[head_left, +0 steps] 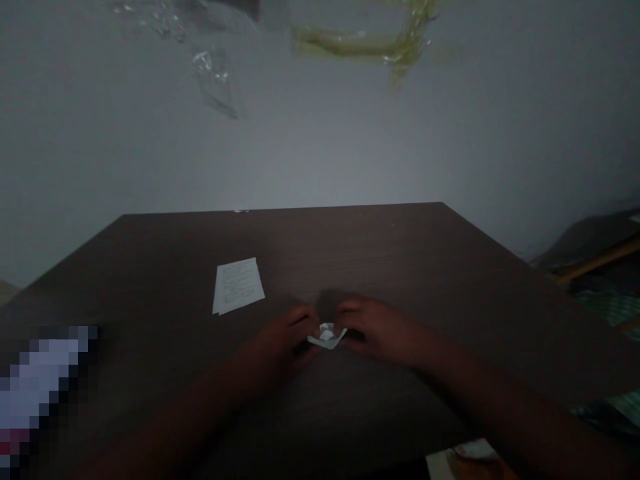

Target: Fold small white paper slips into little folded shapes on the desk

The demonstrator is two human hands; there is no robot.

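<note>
A small folded piece of white paper (327,337) is held between my two hands, just above or on the dark wooden table. My left hand (290,337) pinches its left end, with the fingers curled. From the other side, my right hand (370,330) grips the right end between thumb and fingers. The paper bends upward at both ends, and its middle shows open toward me. The fingertips partly cover it.
Sheets of printed paper (240,287) lie overlapping on the table (320,247), left of my hands. A blurred-out bright object (40,387) sits at the left edge. Behind the table rises a wall (320,153) with peeling tape (360,45).
</note>
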